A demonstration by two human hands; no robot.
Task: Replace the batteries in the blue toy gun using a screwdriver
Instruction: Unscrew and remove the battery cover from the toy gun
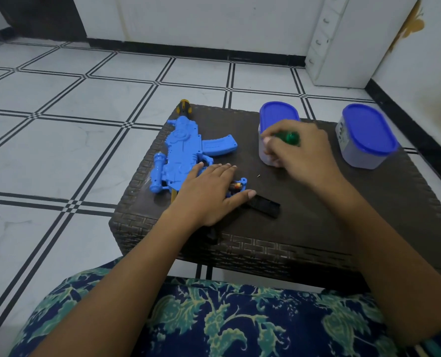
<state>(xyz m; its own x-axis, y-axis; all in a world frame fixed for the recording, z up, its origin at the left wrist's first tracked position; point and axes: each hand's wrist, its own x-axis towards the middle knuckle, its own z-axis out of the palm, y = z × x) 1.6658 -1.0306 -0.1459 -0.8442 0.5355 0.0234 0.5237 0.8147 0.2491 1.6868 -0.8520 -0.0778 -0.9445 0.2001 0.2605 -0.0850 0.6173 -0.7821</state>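
blue toy gun (180, 153), green screwdriver handle (290, 138)

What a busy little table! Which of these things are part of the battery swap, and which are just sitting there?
In use: blue toy gun under the left hand, green-handled screwdriver in the right hand, battery in the gun, black cover, small screw.
Lying about: blue-lidded container behind the right hand, second blue-lidded container, yellow-and-black handle behind the gun.
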